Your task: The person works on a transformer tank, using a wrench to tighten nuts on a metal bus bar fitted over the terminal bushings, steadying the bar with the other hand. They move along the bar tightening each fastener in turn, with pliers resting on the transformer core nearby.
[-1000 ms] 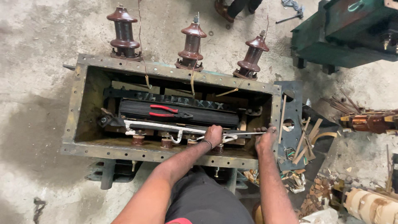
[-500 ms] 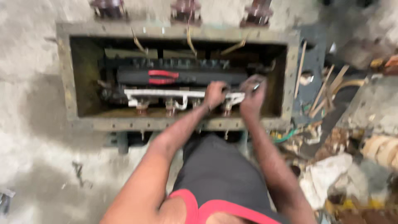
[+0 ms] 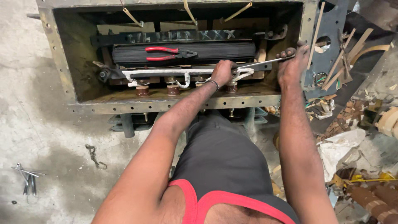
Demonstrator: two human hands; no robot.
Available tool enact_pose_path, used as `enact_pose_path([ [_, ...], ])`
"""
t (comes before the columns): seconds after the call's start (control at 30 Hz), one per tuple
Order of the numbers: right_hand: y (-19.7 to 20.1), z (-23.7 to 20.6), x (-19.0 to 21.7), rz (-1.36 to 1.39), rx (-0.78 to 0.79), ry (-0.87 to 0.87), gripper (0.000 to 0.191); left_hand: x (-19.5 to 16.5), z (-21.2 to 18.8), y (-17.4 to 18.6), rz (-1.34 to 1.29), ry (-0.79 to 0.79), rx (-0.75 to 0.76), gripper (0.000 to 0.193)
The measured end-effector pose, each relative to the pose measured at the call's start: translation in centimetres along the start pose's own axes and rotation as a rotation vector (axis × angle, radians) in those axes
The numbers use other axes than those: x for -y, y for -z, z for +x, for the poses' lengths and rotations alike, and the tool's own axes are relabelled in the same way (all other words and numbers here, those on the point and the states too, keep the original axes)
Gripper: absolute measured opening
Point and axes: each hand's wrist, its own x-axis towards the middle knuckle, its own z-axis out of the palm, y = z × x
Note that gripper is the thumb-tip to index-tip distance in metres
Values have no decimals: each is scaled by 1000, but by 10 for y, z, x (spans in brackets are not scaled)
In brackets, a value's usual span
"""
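An open rusty metal tank (image 3: pixel 166 103) lies on the floor before me, with a black laminated core (image 3: pixel 215 52) inside. A white bent bar (image 3: pixel 166 74) runs along the core's near side above brown studs (image 3: pixel 142 90). My left hand (image 3: pixel 222 71), with a band on its wrist, is closed over the head end of a long silver wrench (image 3: pixel 259 63) where it meets the bar. My right hand (image 3: pixel 290 62) grips the wrench's handle end near the tank's right wall. Red-handled pliers (image 3: pixel 166 53) rest on top of the core.
A dark perforated plate (image 3: pixel 331 25) and loose wooden strips (image 3: pixel 344 62) lean at the tank's right. Scrap, a white sack (image 3: pixel 344 147) and brown wound parts (image 3: pixel 373 199) litter the floor at right. Small metal tools (image 3: pixel 27 176) lie on the concrete at left.
My head has dipped closer, so the tank's top insulators left the view. My right hand has swung out to the right with the wrench handle. My left hand has stayed at the bar.
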Motion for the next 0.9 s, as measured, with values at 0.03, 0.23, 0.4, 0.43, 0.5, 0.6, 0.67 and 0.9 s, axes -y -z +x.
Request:
enact_pose_path([
  [0.03, 1, 1, 1, 18, -11, -11, 42, 2, 0, -2, 19, 14, 5, 42],
  [0.23, 15, -4, -6, -90, -106, -47, 30, 14, -14, -14, 117, 30, -37, 21],
  [0.4, 25, -16, -10, -21, -204, -50, 28, 21, -9, -8, 15, -84, -21, 31],
  [0.43, 21, -25, -11, -6, -257, -68, 27, 23, -6, -7, 13, -53, 16, 35],
  [0.5, -1, -47, -15, -103, -225, 123, 28, 26, -2, -6, -65, -19, 51, 34],
  [0.6, -60, -104, -36, -513, -184, 224, 31, 33, -4, -7, -178, -35, 45, 22],
  [0.67, -104, -144, -61, -900, 248, 399, 15, 39, -11, -7, -97, -98, 48, 17],
  [0.9, -118, -134, -67, -999, 641, 411, 16, 43, -18, -7, -553, -89, -41, 19],
])
